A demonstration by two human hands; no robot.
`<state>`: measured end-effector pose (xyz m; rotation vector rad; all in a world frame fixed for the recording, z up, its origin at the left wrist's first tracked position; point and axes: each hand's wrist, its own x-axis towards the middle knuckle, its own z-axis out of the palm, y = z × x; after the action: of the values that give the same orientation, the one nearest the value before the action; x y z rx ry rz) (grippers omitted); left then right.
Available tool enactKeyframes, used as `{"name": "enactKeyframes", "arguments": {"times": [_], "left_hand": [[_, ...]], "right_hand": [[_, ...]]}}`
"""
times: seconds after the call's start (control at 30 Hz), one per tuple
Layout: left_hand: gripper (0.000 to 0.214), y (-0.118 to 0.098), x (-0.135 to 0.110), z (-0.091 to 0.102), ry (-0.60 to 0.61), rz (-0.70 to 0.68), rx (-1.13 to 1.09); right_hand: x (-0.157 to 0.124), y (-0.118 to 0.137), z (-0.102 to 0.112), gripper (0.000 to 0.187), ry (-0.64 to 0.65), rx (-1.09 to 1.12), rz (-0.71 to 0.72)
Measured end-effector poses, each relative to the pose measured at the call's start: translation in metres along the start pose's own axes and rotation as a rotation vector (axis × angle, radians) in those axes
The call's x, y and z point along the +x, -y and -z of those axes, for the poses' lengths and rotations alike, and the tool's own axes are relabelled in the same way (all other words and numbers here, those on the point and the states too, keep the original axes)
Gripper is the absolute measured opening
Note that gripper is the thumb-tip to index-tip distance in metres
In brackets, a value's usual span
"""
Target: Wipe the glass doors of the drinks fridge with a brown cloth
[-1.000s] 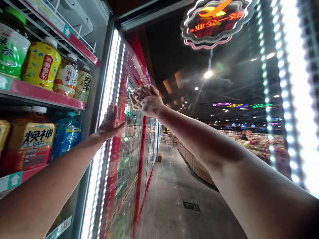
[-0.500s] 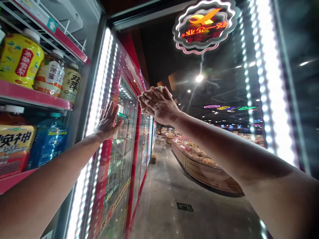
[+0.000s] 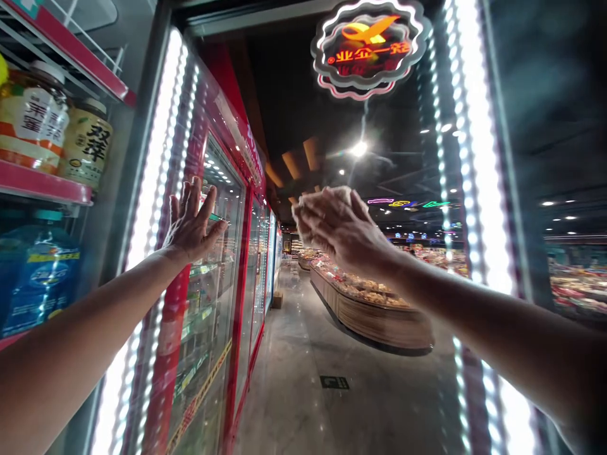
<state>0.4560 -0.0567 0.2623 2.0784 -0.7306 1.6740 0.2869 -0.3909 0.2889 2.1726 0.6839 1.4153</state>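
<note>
While the left hand [image 3: 190,221] stays flat and open against the lit edge of the cooler's glass door [image 3: 403,265], the right hand [image 3: 339,227], clamped on a pale cloth [image 3: 303,221], has slid lower and rightward across the pane, the wipe moving on; tea bottles [image 3: 57,129] sit shelved at left

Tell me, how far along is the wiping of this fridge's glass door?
Midway, I'd guess. Done: hard to judge; the glass door shows faint streaks up high. In hand: the right hand presses a pale cloth on the glass, the left hand lies flat on the lit frame. Left: the lower glass, probably.
</note>
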Motion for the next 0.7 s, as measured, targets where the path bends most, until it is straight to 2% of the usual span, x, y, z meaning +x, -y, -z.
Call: {"name": "enactKeyframes", "arguments": {"times": [0.07, 0.13, 0.27, 0.33, 0.4, 0.47, 0.53, 0.6, 0.7], "left_hand": [[0.084, -0.005, 0.002, -0.003, 0.033, -0.053, 0.004], [0.083, -0.009, 0.002, -0.007, 0.028, -0.075, 0.017], [0.080, -0.014, 0.000, -0.009, 0.014, -0.070, 0.072], [0.079, -0.016, -0.001, -0.009, 0.015, -0.072, 0.095], [0.078, -0.017, -0.002, -0.010, 0.008, -0.075, 0.107], [0.078, -0.018, -0.002, -0.010, -0.002, -0.080, 0.114], [0.076, -0.018, -0.003, -0.012, -0.022, -0.088, 0.120], [0.073, -0.018, -0.004, -0.013, -0.042, -0.090, 0.127], [0.072, -0.019, -0.004, -0.015, -0.056, -0.092, 0.119]], "right_hand": [[-0.020, 0.006, -0.002, 0.058, 0.059, -0.005, 0.084], [-0.031, 0.000, -0.001, 0.057, 0.074, -0.011, 0.100], [-0.034, -0.032, 0.012, 0.057, -0.068, -0.039, -0.135], [-0.038, -0.035, 0.014, 0.057, -0.116, -0.049, -0.200], [-0.049, -0.025, 0.010, 0.058, -0.088, -0.046, -0.161], [-0.062, -0.012, 0.004, 0.060, -0.009, -0.036, -0.064], [-0.072, -0.010, 0.001, 0.061, 0.049, -0.034, -0.001], [-0.078, -0.026, 0.004, 0.060, 0.023, -0.060, -0.041], [-0.084, -0.064, 0.012, 0.059, -0.112, -0.152, -0.248]]}}
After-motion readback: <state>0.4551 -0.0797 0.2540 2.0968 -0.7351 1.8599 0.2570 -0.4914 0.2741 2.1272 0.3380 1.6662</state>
